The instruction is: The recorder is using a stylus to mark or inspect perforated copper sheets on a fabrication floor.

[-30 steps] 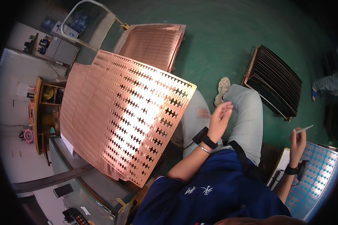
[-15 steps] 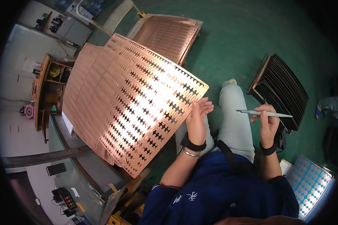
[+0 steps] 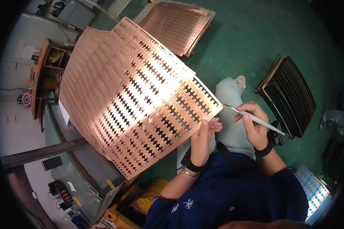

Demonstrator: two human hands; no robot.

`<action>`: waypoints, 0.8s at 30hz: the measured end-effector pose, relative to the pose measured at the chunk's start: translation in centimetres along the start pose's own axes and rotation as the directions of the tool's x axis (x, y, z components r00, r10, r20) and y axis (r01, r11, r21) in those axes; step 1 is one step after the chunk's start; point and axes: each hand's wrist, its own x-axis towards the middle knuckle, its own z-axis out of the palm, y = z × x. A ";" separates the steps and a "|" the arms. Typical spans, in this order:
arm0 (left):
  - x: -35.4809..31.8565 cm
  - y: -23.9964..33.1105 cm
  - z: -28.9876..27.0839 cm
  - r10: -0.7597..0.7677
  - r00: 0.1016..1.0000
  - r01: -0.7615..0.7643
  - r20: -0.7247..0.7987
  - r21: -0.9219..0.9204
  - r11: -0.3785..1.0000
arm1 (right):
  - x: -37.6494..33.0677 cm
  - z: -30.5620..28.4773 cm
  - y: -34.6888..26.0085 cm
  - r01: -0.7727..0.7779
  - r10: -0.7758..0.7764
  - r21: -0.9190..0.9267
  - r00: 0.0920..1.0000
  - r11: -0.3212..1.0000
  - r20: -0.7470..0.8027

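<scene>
Perforated copper sheet held up for check, pointed tool in my other hand.

My left hand (image 3: 201, 142) gripped the lower right edge of a large copper sheet (image 3: 141, 103) punched with rows of small cut-outs; the sheet stood tilted at about 10 o'clock from my lap, light glaring off its middle. My right hand (image 3: 255, 128) was closed around a slim pen-like tool (image 3: 256, 119), its tip pointing toward 10 o'clock, just beside the sheet's right corner but apart from it. A stack of similar copper sheets (image 3: 177, 23) lay on the green floor (image 3: 256, 42) at 12 o'clock. A dark ribbed rack (image 3: 290, 95) sat on the floor at 3 o'clock. A blue dotted sheet (image 3: 313, 189) lay at 4 o'clock.
</scene>
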 end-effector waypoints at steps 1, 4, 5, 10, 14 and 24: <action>0.0 0.1 0.0 -0.002 1.000 0.002 -0.003 -0.004 1.000 | 0.5 0.3 -0.1 0.027 -0.027 -0.019 1.000 0.999 0.015; -0.2 0.0 -0.1 -0.012 1.000 0.012 -0.005 0.038 0.999 | 1.4 0.9 0.0 0.084 -0.078 -0.130 0.996 0.988 0.052; -0.2 -0.3 -0.3 -0.014 1.000 0.015 -0.025 0.046 0.999 | 1.5 1.1 0.1 0.079 -0.073 -0.131 0.996 0.988 0.053; 0.0 -0.8 -0.9 -0.049 0.997 0.050 -0.053 0.034 0.998 | 1.5 2.0 0.8 0.037 -0.026 -0.340 0.999 0.940 0.037; 0.6 -1.5 -0.9 -0.040 0.999 0.042 -0.035 0.046 0.998 | 1.8 2.7 1.8 0.041 -0.060 -0.284 0.997 0.958 -0.057; 0.9 -1.4 -0.9 -0.036 0.999 0.036 -0.001 0.050 0.998 | 2.5 3.1 2.1 0.223 -0.198 -0.526 0.975 0.821 0.104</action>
